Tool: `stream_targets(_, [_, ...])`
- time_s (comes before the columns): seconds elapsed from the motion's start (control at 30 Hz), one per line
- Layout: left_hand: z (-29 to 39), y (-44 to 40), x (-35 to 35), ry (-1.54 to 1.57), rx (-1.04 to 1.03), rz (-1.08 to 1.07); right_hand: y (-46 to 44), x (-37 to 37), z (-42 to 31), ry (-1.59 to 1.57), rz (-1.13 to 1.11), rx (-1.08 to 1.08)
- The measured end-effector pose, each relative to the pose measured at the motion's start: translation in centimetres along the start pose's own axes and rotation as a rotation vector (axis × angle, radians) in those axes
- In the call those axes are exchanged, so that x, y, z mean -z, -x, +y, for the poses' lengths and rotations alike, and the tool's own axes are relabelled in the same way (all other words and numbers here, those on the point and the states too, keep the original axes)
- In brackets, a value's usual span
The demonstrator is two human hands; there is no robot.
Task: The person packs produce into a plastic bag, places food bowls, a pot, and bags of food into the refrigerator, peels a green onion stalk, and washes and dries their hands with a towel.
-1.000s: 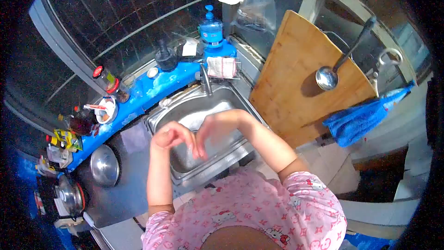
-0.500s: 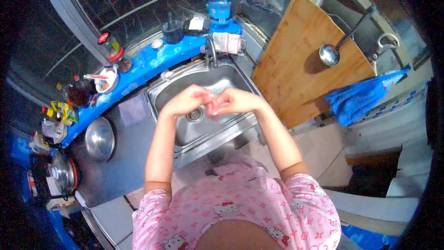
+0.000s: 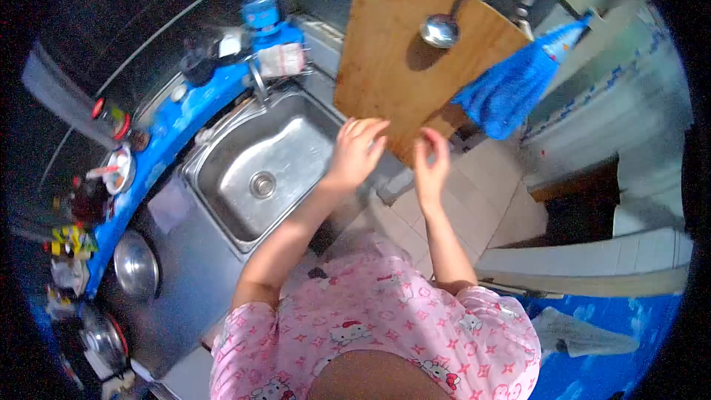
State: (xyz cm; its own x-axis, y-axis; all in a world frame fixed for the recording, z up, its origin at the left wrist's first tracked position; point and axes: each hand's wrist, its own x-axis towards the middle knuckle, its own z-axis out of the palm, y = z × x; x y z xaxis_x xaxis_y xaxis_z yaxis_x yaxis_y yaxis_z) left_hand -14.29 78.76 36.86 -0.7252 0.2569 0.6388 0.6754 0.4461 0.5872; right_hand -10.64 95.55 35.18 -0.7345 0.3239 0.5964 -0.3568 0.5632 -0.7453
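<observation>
My left hand (image 3: 357, 151) is raised past the right edge of the steel sink (image 3: 285, 141), its fingers apart and curved, with nothing in it. To its right, my right hand (image 3: 432, 161) is also raised with thumb and fingers apart, holding nothing. The two hands are separated by a gap, in front of the lower edge of a wooden board (image 3: 385, 52). A blue towel (image 3: 511, 89) hangs beyond my right hand, not touched by it. A metal ladle (image 3: 440, 31) hangs in front of the board.
A faucet (image 3: 258, 85) stands at the sink's back edge. Along the blue ledge (image 3: 194, 120) are a blue pump bottle (image 3: 261, 11), jars and a white bowl (image 3: 120, 170). A metal bowl (image 3: 136, 265) lies on the counter (image 3: 189, 281) at left. Tiled floor shows at right.
Both hands have come apart and moved right from over the sink. The view has turned, so the sink and board appear further left and the towel is nearer the hands.
</observation>
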Motion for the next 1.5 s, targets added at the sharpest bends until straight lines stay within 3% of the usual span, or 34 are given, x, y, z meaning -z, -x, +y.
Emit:
stream_targets(0.1, [5.7,-6.1,-3.7,0.097,-0.110,0.105,-4.1,5.5,-3.4,0.063,0.423,0.073])
stream_targets(0.17, [7.3,-9.0,-6.6,0.118,-0.092,0.116,-5.7,8.3,-3.6,-0.084,0.459,0.044])
stream_targets(0.27, [6.8,-11.9,-10.5,0.057,-0.096,0.048,-7.1,10.9,-4.5,-0.306,0.316,-0.019])
stream_targets(0.37, [11.2,-11.8,-6.1,-0.053,-0.234,0.178,-7.9,13.2,-3.6,-0.402,0.159,0.012])
stream_targets(0.43, [14.3,-11.4,-1.8,0.138,-0.093,-0.172,-9.3,13.7,-4.9,-0.564,0.113,0.006])
stream_targets(0.53, [15.5,-13.3,0.3,0.729,-0.235,-0.691,-9.7,13.6,-4.2,-0.937,-0.044,-0.197])
stream_targets(0.57, [15.7,-13.7,-1.4,1.112,-0.188,-0.734,-9.8,13.3,-3.8,-1.135,-0.131,-0.257])
stream_targets(0.63, [16.9,-15.1,-7.1,1.874,-0.094,-0.763,-10.5,12.7,-3.2,-1.458,-0.274,-0.397])
stream_targets(0.73, [18.8,-16.9,-9.5,2.584,0.188,-0.513,-11.9,12.3,-2.5,-1.636,-0.299,-0.482])
stream_targets(0.83, [19.6,-17.7,-11.3,1.898,0.121,-0.292,-12.2,12.2,-2.0,-1.677,-0.233,-0.520])
stream_targets(1.0, [20.7,-16.8,-12.4,1.572,-0.289,-0.181,-12.5,12.3,-1.4,-1.646,-0.105,-0.532])
stream_targets(1.1, [18.2,-17.3,-12.7,0.725,-0.776,-0.063,-12.4,12.4,-1.1,-1.601,-0.030,-0.543])
stream_targets(1.17, [17.7,-15.6,-12.8,0.484,-0.822,0.160,-12.3,12.5,-1.0,-1.562,0.020,-0.551])
stream_targets(1.23, [17.9,-12.6,-12.1,0.216,-0.747,0.351,-12.1,12.7,-0.8,-1.495,0.082,-0.564])
stream_targets(1.27, [18.0,-11.1,-13.0,0.367,-0.562,0.316,-12.1,12.7,-0.8,-1.448,0.115,-0.566])
stream_targets(1.37, [18.0,-8.6,-14.0,0.446,-0.293,0.106,-12.7,12.9,-1.0,-1.240,0.110,-0.558])
stream_targets(1.4, [17.9,-8.3,-13.5,0.409,-0.228,0.135,-13.5,13.3,-2.0,-0.963,-0.060,-0.427])
stream_targets(1.43, [17.4,-8.2,-12.6,0.411,-0.151,0.109,-13.1,13.8,-1.6,-1.026,-0.091,-0.389])
stream_targets(1.5, [16.2,-8.7,-9.7,0.413,0.001,0.066,-13.0,15.0,-2.1,-0.324,0.127,-0.043])
